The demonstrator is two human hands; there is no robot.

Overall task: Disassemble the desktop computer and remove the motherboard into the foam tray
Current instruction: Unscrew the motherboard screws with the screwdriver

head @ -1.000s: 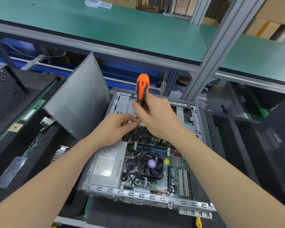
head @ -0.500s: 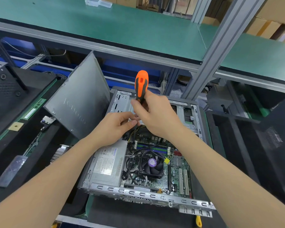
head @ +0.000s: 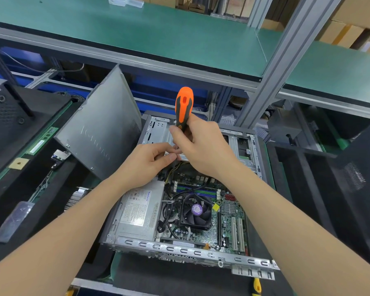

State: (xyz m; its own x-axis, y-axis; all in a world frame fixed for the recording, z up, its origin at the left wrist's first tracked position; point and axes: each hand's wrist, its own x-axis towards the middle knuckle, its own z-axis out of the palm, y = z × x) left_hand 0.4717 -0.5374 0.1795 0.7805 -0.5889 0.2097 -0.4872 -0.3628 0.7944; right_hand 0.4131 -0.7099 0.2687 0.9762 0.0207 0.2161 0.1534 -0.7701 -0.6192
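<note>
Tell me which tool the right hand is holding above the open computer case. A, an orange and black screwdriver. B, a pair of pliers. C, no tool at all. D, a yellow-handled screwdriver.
A: the right hand grips the orange and black screwdriver low on its handle, with the shaft pointing down into the open computer case.

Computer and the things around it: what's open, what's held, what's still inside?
computer case: open, side off.
side panel: off, standing tilted beside the case.
motherboard: still inside the case.
screwdriver: upright, gripped by the right hand.
left hand: pinches the screwdriver's shaft.
</note>
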